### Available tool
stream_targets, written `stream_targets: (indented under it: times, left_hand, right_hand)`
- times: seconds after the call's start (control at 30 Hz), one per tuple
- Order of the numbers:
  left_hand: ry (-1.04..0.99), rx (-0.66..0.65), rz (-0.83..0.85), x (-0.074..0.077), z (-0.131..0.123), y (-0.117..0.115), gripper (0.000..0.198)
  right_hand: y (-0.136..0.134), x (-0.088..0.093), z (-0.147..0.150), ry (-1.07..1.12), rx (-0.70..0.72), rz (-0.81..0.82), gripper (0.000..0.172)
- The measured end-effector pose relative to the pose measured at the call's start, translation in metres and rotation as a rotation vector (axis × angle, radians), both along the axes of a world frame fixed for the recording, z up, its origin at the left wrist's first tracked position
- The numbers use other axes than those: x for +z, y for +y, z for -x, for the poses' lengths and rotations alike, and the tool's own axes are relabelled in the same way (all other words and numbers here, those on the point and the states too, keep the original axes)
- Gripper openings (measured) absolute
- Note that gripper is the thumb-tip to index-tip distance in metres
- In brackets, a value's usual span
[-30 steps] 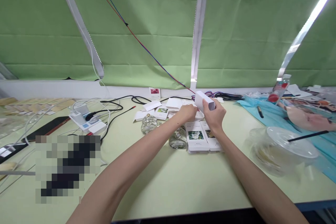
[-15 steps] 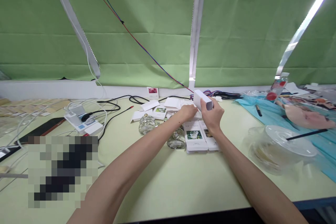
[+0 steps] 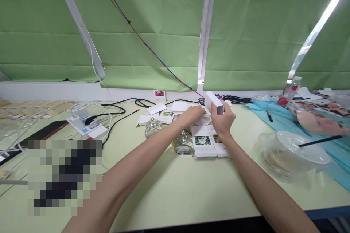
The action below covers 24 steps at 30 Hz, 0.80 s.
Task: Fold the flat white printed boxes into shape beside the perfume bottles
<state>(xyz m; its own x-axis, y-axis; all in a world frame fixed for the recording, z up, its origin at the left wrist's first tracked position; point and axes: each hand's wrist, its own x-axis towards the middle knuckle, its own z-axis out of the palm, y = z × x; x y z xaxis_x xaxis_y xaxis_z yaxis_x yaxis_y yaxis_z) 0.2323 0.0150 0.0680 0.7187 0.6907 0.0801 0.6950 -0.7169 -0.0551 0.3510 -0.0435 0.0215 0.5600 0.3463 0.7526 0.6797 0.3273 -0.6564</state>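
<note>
My right hand (image 3: 224,119) is wrapped round an upright, tilted small white carton (image 3: 213,102), its open end towards me. Just left of it, my left hand (image 3: 194,114) reaches into the pile with fingers curled down by white cardboard (image 3: 204,120). Its fingertips are hidden, so what they grip is unclear. Below the hands lie white boxes with a white-flower picture (image 3: 202,141) and a second picture box (image 3: 218,142). A clear glass bottle (image 3: 183,145) stands beside them, partly behind my left forearm. Another glass bottle (image 3: 153,128) stands further left.
Several more white boxes (image 3: 167,115) lie behind the bottles. A power strip (image 3: 86,125) and cables are on the left. To the right sit a plastic-lidded bowl with a black straw (image 3: 303,147), a blue sheet (image 3: 259,108), a pen (image 3: 269,115) and a water bottle (image 3: 291,91).
My right hand has shifted slightly right with the white carton, which stands a little more upright. My left hand has moved slightly further in, over the white cardboard.
</note>
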Motion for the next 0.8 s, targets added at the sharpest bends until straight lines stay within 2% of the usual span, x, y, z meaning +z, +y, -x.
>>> stream_targets:
  times: [0.17,0.3,0.53,0.7,0.8]
  left_hand:
    - [-0.068,-0.038,-0.067,0.012,0.014,0.001,0.035]
    - [-0.178,-0.040,-0.113,0.020,0.030,0.009,0.036]
    - [-0.452,-0.031,-0.162,0.033,0.058,0.013,0.037]
    - [-0.740,-0.003,-0.183,0.029,0.075,0.010,0.038]
    - [-0.923,0.000,-0.091,0.020,0.080,0.010,0.036]
  right_hand:
    - [0.000,0.001,-0.001,-0.062,-0.054,-0.026,0.045]
    - [-0.001,0.002,-0.002,-0.105,-0.104,-0.078,0.046]
    - [-0.004,0.002,0.000,-0.109,-0.076,-0.079,0.048]
    - [-0.002,-0.002,0.001,-0.152,-0.050,-0.043,0.047]
    - [0.001,-0.005,0.001,-0.171,-0.036,-0.008,0.047]
